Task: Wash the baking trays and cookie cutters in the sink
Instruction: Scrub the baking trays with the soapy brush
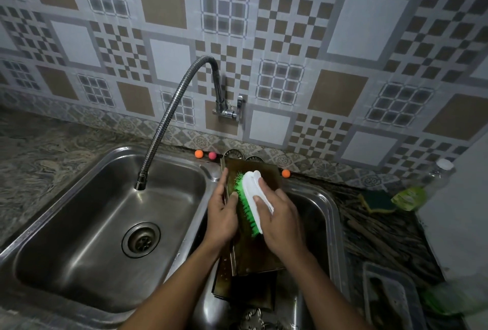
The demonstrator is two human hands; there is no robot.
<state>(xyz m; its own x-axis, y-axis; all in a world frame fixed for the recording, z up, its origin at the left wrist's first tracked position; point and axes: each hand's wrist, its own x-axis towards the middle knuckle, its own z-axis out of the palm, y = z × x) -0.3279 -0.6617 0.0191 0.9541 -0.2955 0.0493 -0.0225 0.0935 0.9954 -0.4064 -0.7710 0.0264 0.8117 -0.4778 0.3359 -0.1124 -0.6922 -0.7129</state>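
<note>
A dark, greasy baking tray stands tilted in the right basin of a steel double sink. My left hand grips the tray's left edge. My right hand holds a scrub brush with a white handle and green bristles, pressed flat on the tray's upper face. A second dark tray lies under it, lower in the basin. A metal cookie cutter shows at the bottom of the basin.
The left basin holds only its drain, with a flexible steel tap hanging over it. Small orange and pink balls sit on the back ledge. A soap bottle, a sponge and a plastic container are on the right counter.
</note>
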